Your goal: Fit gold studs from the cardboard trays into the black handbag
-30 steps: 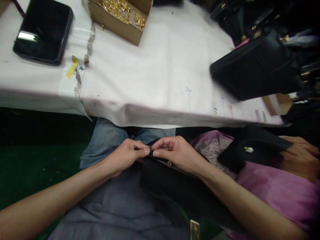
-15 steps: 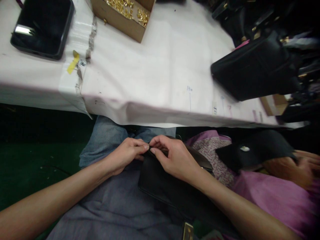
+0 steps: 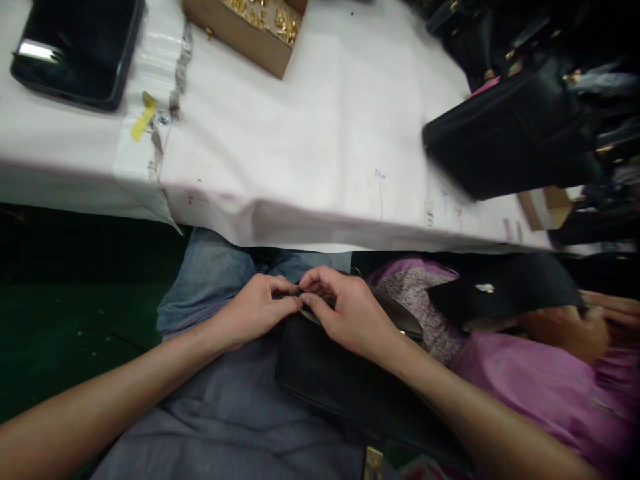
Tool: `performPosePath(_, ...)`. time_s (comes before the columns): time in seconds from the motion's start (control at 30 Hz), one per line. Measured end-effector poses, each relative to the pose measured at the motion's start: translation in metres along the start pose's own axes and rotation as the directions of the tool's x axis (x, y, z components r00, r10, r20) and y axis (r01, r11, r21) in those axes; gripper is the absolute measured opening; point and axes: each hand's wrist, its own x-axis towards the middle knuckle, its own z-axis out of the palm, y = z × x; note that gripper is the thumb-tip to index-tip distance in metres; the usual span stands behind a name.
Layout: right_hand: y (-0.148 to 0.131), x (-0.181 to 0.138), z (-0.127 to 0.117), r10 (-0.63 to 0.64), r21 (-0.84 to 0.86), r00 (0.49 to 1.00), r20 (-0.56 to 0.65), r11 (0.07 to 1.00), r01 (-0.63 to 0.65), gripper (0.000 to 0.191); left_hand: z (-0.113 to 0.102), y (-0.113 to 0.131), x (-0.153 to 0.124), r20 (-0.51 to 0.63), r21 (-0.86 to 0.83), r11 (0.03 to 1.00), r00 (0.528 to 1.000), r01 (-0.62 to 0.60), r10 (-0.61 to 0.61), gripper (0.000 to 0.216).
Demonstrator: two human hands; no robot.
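A black handbag [image 3: 325, 373] lies across my lap, its brownish-grey inside or flap [image 3: 400, 313] showing behind my right wrist. My left hand [image 3: 260, 303] is closed in a pinch at the bag's upper left corner, thumb and forefinger together. Right against it, my right hand [image 3: 345, 303] also pinches that edge, with its fingers curled. The small part between the fingertips is dark and mostly hidden. Below the bag, near the bottom of the view, hangs a gold-coloured metal fitting [image 3: 373, 463].
On the white-covered table [image 3: 320, 133] are a cardboard box [image 3: 250, 43] of small gold fittings, a dark glossy device [image 3: 75, 53] and a black bag [image 3: 505, 133]. To my right, a co-worker's hand [image 3: 570, 333] holds a black piece [image 3: 505, 290].
My left thumb has shifted and straightened along the bag's edge, and the fingertips have changed their pinch slightly. The co-worker's hand and black piece have moved a little. The view has tilted slightly.
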Motion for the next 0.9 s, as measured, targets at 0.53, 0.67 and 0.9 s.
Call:
performPosePath(0.53, 0.006, -0.002, -0.005, 0.006, 0.096, 0.997, 0.083, 0.995, -0.014, 0.031, 0.001, 0.002, 0.001, -0.062, 0.06, 0.998, 0.998, -0.001, 0.005, 0.019)
performPosePath(0.67, 0.009, 0.0, 0.001, 0.033, 0.147, 0.998, 0.05, 0.988, -0.04, 0.026, -0.001, 0.003, 0.0, -0.034, 0.135, 0.99, 0.998, -0.046, 0.051, 0.016)
performPosePath(0.9, 0.009, 0.0, 0.007, 0.052, 0.141, 0.999, -0.011, 0.989, -0.05, 0.024, -0.002, 0.003, 0.002, -0.037, 0.263, 0.96, 0.994, -0.093, 0.106, 0.014)
